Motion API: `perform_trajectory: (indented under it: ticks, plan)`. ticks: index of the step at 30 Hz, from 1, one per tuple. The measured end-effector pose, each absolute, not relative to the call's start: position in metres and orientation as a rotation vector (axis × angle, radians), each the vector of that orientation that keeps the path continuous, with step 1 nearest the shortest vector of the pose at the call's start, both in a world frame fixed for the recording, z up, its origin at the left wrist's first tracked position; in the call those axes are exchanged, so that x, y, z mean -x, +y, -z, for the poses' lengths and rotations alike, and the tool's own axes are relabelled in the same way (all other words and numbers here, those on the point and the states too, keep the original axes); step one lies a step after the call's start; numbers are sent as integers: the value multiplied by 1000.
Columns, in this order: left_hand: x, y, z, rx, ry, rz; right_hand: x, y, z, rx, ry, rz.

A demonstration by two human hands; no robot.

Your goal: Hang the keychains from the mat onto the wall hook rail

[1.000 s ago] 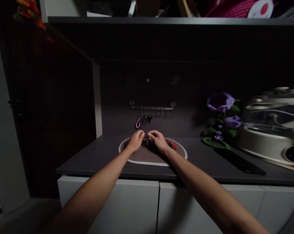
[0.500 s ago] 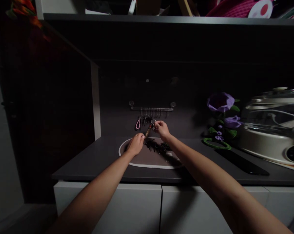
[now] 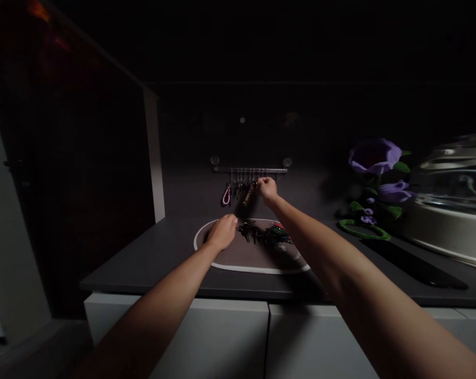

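My right hand [image 3: 266,188] is raised to the hook rail [image 3: 250,169] on the back wall, its fingers pinched on a key with a brown tag [image 3: 247,196] that hangs down to the left of it. My left hand [image 3: 222,232] rests lower, over the left part of an oval tray [image 3: 238,261] with a white rim, fingers curled with nothing visibly in them. A heap of dark keys [image 3: 257,233] with a red and green fob lies on the tray just right of that hand. Other keys and a pink clip [image 3: 225,196] hang from the rail.
Purple fabric flowers [image 3: 375,158] with a green loop stand at the right of the dark counter [image 3: 159,260]. A large cooker with a glass lid [image 3: 451,200] fills the far right. A flat black strip [image 3: 411,263] lies before it. White cupboard doors sit below.
My right hand has risen from the tray to the hook rail, carrying the tagged key up with it. My left hand let go and stayed low. The view tilted down, losing the shelf.
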State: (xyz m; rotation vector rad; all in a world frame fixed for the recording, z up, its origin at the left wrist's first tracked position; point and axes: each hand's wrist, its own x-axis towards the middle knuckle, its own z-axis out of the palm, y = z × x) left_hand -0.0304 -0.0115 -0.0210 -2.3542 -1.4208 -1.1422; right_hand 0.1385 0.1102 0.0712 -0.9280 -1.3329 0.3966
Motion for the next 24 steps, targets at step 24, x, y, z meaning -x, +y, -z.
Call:
perform_trajectory:
  ticks: [24]
  plan:
    - [32,-12,20,2333,-1457,1080,-122,102,-61,918,-1033,-741]
